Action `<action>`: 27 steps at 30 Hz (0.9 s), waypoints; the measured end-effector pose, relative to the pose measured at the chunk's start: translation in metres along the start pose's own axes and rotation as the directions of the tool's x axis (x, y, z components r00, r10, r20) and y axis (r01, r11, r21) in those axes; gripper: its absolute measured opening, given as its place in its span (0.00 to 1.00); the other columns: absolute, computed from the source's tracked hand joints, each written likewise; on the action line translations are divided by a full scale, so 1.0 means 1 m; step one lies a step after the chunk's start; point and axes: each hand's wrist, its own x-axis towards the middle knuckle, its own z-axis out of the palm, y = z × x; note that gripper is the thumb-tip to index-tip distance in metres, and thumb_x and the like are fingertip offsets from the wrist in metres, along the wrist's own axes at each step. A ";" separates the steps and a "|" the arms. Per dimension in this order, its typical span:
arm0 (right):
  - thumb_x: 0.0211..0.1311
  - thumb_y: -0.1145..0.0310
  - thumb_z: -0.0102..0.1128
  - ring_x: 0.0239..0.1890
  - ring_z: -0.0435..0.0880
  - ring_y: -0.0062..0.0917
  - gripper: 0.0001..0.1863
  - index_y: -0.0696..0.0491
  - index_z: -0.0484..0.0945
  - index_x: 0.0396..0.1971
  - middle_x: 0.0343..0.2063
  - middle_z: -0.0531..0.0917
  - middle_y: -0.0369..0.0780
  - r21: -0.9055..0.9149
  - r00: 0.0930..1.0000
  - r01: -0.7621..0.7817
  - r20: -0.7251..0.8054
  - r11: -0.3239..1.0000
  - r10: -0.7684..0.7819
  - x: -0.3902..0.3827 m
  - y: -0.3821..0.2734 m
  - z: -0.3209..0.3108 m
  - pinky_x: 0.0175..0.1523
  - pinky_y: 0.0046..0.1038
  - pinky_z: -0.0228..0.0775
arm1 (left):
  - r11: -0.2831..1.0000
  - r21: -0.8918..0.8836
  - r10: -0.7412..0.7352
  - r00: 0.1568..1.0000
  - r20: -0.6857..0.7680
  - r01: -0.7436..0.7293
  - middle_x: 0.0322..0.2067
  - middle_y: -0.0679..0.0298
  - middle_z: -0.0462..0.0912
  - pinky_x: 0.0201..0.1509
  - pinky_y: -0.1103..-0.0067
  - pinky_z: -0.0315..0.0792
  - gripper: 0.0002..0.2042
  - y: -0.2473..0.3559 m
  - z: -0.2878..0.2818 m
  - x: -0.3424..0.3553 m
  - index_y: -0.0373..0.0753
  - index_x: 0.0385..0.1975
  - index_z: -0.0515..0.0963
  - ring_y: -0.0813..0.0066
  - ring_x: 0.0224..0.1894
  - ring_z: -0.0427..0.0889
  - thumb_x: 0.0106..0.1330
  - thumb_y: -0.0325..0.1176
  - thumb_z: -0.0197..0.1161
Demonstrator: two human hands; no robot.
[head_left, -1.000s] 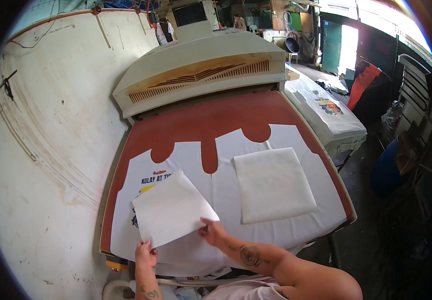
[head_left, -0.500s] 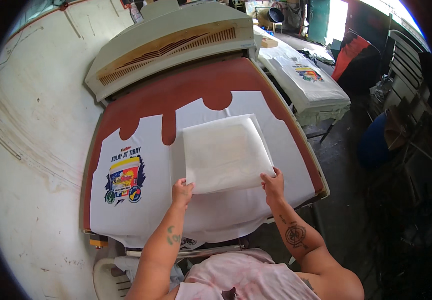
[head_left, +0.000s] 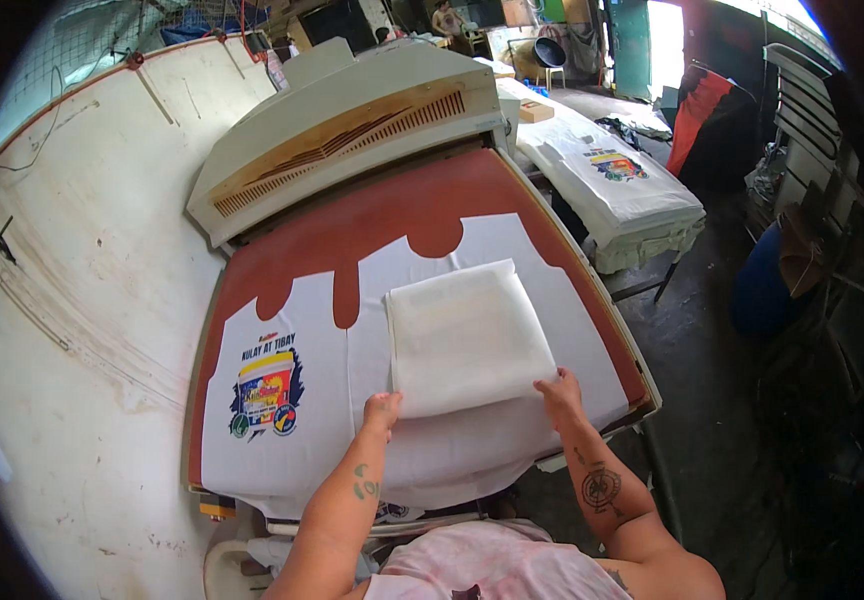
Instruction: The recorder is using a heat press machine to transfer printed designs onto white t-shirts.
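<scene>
A white paper sheet (head_left: 472, 340) lies over the right-hand white shirt panel (head_left: 577, 330), a faint print showing through it. My left hand (head_left: 383, 412) pinches its near left corner, fingers closed. At the near right corner my right hand (head_left: 560, 395) grips the paper between thumb and fingers. To the left is another white shirt panel (head_left: 237, 400), bearing a colourful paint-bucket print (head_left: 267, 395). Both panels are spread on the reddish-brown bed (head_left: 407, 190) of a large conveyor-type machine. What lies beneath the sheet is hidden.
The machine's vented cream hood (head_left: 342, 120) rises beyond the bed. White wall panels (head_left: 82, 280) stand on the left. A side table at right carries a stack of printed white fabric (head_left: 617, 190) and a small cardboard box (head_left: 535, 111). A blue drum (head_left: 762, 285) stands farther right.
The paper sheet has come down flatter onto the shirt panel, both hands still at its near corners. The whole view has shifted, so the machine appears lower and farther right.
</scene>
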 end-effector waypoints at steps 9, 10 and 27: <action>0.53 0.77 0.58 0.49 0.72 0.32 0.24 0.56 0.62 0.50 0.46 0.70 0.42 0.876 0.981 -0.097 0.165 0.473 -0.104 0.014 0.010 0.011 0.57 0.37 0.64 | 0.936 -0.352 0.118 0.961 0.250 -0.023 0.32 0.65 0.74 0.38 0.75 0.63 0.13 0.000 -0.005 -0.003 0.40 0.40 0.70 0.76 0.37 0.70 0.59 0.37 0.60; 0.54 0.77 0.57 0.51 0.70 0.33 0.24 0.56 0.61 0.51 0.48 0.69 0.42 0.923 0.974 -0.164 0.208 0.347 -0.093 0.003 0.007 0.018 0.59 0.38 0.62 | 0.935 -0.355 0.109 0.961 0.253 -0.012 0.32 0.65 0.74 0.38 0.75 0.63 0.13 -0.001 -0.006 -0.009 0.40 0.40 0.70 0.76 0.37 0.70 0.59 0.37 0.60; 0.49 0.77 0.53 0.40 0.80 0.37 0.20 0.60 0.70 0.46 0.38 0.78 0.46 0.418 0.994 -0.111 0.036 0.902 0.105 -0.083 0.080 0.003 0.45 0.39 0.75 | 0.842 -0.457 0.481 0.781 0.398 -0.286 0.29 0.65 0.76 0.34 0.83 0.69 0.09 -0.106 -0.114 -0.039 0.36 0.37 0.71 0.81 0.28 0.73 0.61 0.32 0.58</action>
